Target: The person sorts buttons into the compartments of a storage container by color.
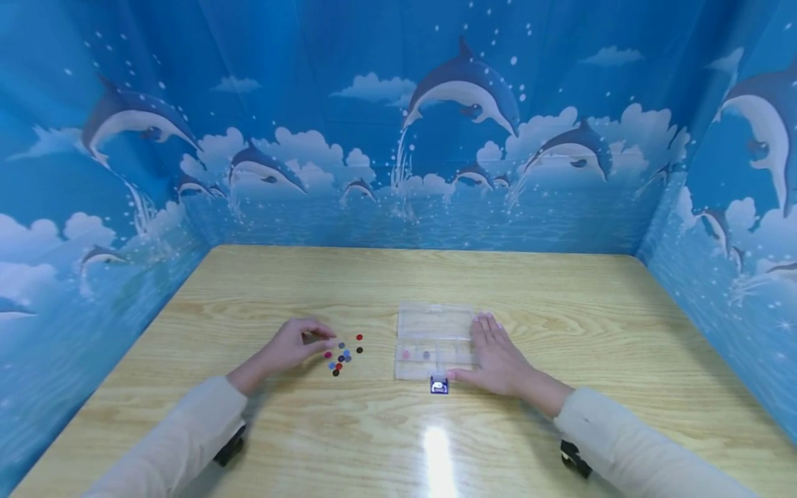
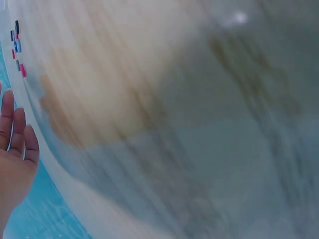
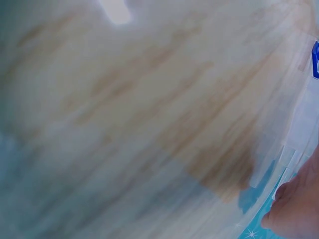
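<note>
Several small round discs like buttons, among them a red button (image 1: 359, 337) and a black one (image 1: 336, 373), lie scattered on the table. Beside them on the left, my left hand (image 1: 292, 344) has its thumb and index fingertips close together at the pile's edge. Its other fingers (image 2: 19, 130) show loosely extended in the left wrist view. A clear plastic case (image 1: 434, 321) lies with its lid laid back. Inside its front compartments are a pink button (image 1: 407, 354) and a grey button (image 1: 426, 355). My right hand (image 1: 498, 356) rests with straight fingers along the case's right side.
A blue latch (image 1: 438, 384) sticks out from the case's front edge. The wooden table (image 1: 299, 277) is backed by a blue dolphin-print curtain (image 1: 349, 214) on three sides. A bright light reflection falls on the table in front of the case.
</note>
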The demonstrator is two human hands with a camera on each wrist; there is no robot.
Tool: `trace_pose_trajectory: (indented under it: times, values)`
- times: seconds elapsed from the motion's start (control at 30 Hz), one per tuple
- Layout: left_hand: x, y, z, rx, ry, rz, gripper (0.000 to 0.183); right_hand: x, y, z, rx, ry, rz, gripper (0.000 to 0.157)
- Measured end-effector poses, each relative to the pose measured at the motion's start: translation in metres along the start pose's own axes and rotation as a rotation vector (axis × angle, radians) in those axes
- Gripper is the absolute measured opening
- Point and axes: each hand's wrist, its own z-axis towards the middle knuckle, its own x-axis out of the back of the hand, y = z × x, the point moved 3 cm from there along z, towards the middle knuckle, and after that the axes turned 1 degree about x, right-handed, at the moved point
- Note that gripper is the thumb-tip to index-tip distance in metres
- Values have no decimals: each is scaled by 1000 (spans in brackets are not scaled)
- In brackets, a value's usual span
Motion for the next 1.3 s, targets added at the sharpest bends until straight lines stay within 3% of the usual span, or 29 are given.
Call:
trace_pose_trajectory:
  times: [0.17, 0.47, 1.3]
  values:
    - [0, -3, -2, 7, -23, 26, 20, -1, 0, 0, -3, -3, 4, 108]
    - [-4, -5, -3, -46, -42, 67, 18, 0, 0, 0, 0, 2, 5, 107]
    - [-5, -10, 1, -121, -18, 113, 10, -1, 1, 0, 9, 7, 4, 106]
